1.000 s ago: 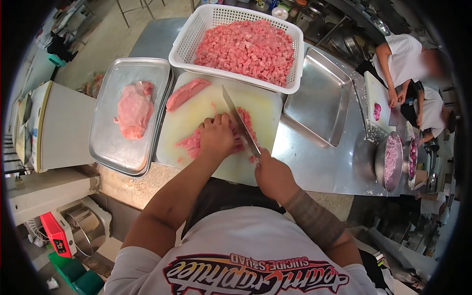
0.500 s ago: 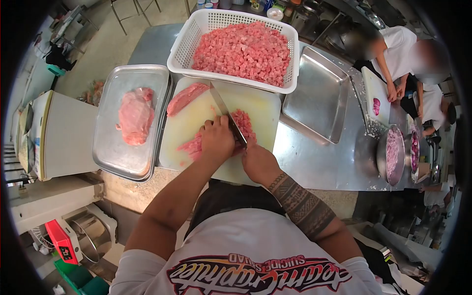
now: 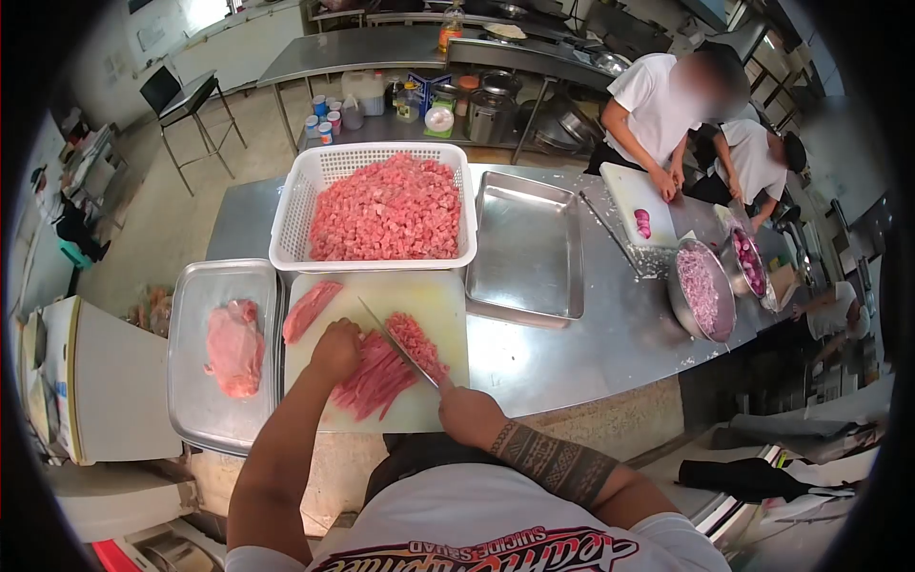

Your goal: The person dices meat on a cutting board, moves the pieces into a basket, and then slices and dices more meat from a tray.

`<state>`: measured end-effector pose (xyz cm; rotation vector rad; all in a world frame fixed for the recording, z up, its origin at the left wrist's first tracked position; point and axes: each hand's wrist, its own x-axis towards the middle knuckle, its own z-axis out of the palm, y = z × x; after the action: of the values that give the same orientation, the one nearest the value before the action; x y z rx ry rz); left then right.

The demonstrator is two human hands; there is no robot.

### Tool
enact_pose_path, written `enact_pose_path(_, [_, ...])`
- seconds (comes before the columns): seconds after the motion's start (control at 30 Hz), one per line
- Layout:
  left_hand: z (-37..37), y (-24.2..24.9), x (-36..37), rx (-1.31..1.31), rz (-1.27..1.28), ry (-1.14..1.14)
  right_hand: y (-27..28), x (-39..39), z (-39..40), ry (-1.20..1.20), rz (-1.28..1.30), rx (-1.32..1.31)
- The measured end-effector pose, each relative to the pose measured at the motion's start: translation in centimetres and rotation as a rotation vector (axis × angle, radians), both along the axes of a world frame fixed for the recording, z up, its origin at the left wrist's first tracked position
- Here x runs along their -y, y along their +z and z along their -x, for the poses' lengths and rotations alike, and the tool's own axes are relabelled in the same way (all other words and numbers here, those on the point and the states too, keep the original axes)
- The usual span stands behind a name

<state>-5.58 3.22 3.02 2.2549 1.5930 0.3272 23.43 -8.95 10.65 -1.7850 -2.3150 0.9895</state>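
Note:
My right hand (image 3: 469,415) is closed around the handle of a kitchen knife (image 3: 400,344), whose blade slants up and left over the meat. Below and left of the blade lie raw meat strips (image 3: 370,383); small diced meat (image 3: 416,336) is piled on its other side. My left hand (image 3: 337,352) is at the upper left end of the strips, fingers curled in; what they grip is hidden. A larger piece of raw meat (image 3: 310,311) rests at the upper left of the white cutting board (image 3: 448,315).
A white perforated basket (image 3: 372,266) of diced meat stands behind the board. To its right is a metal tray (image 3: 526,243); at left, another tray (image 3: 195,315) holds a meat slab (image 3: 234,349). Two co-workers (image 3: 653,105) work at right, near a bowl (image 3: 710,326) of chopped onion.
The view has tilted up, showing more of the room. My left hand has shifted left off the strips, which now show spread out. The knife stays in my right hand.

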Motion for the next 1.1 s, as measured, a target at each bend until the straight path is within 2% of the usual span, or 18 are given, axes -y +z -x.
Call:
enact_pose_path(0.1, [-1.2,0.7,1.9,0.007,0.028,0.036,0.4,0.2,0.4,0.014,0.031,-0.013])
enact_pose_path(0.2, [-4.4,2.3,4.6,0.254,0.068,0.324,0.2,0.3,0.6,0.014,0.015,-0.026])
enact_pose_path(0.3, [-6.5,0.3,6.3,0.092,-0.188,0.297,-0.3,-0.1,0.5,0.023,0.016,0.003])
enact_pose_path(0.4, [-7.3,1.2,7.3,-0.014,-0.155,0.338,-0.8,0.0,0.2,0.055,0.01,0.035])
enact_pose_path(0.6, [-7.5,0.9,7.2,-0.048,-0.115,0.369,-0.7,-0.3,-0.2,0.078,-0.031,0.016])
enact_pose_path(0.8, [-7.7,2.1,7.3,-0.036,-0.038,0.368,-0.7,-0.3,-0.4,0.074,-0.048,-0.016])
enact_pose_path(1.0, [-6.3,-3.0,6.5,0.03,-0.337,0.371,-0.2,-0.7,-0.5,0.083,-0.013,0.013])
enact_pose_path(1.07, [-6.3,-1.0,6.2,0.138,-0.173,0.367,-1.7,-0.4,-0.7,0.107,-0.032,0.023])
enact_pose_path(1.1, [-6.5,0.2,6.6,0.109,-0.177,0.346,-1.3,-0.6,-0.7,0.12,-0.027,0.021])
